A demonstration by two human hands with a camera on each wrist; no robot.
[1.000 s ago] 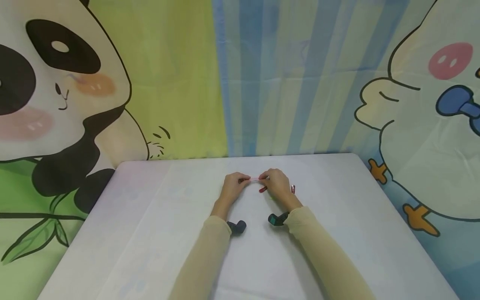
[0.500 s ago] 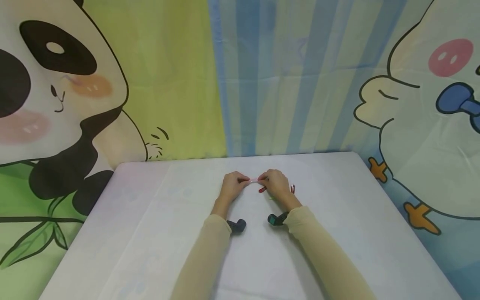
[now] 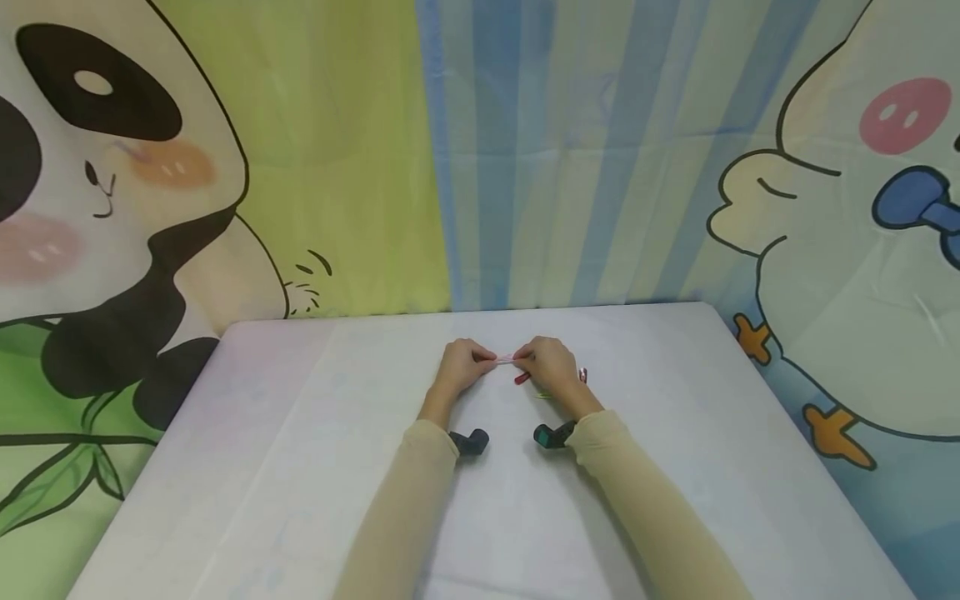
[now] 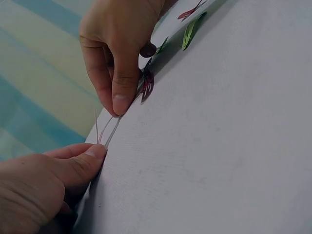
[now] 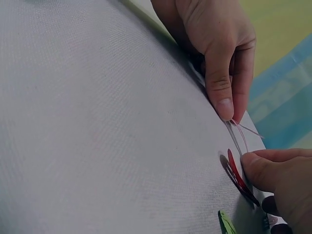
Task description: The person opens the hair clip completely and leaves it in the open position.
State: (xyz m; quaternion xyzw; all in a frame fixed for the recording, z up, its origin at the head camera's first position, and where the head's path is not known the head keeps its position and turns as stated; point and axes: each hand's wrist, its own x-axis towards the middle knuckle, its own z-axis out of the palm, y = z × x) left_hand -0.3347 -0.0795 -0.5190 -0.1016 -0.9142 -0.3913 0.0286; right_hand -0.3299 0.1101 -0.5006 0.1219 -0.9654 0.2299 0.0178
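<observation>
Thin, pale pinkish-white strands (image 3: 505,360) span the short gap between the two hands over the far part of the table. My left hand (image 3: 457,364) pinches one end between thumb and fingers. The other end is pinched the same way by my right hand (image 3: 550,364). In the left wrist view a loose strand end (image 4: 96,119) sticks up beside the left thumb. Below the right hand lies a red, narrow petal-shaped piece (image 5: 235,168). Whether the strands are wire or thread cannot be told.
Green leaf-shaped pieces, one seen clearly in the left wrist view (image 4: 191,33), lie near the right wrist. Another red piece (image 3: 583,375) is just right of that hand. The white table (image 3: 315,467) ends at a patterned curtain (image 3: 525,150).
Both hands keep their pinch and stay almost in place. The strands between them look slightly more spread apart than before. The head view has shifted a little.
</observation>
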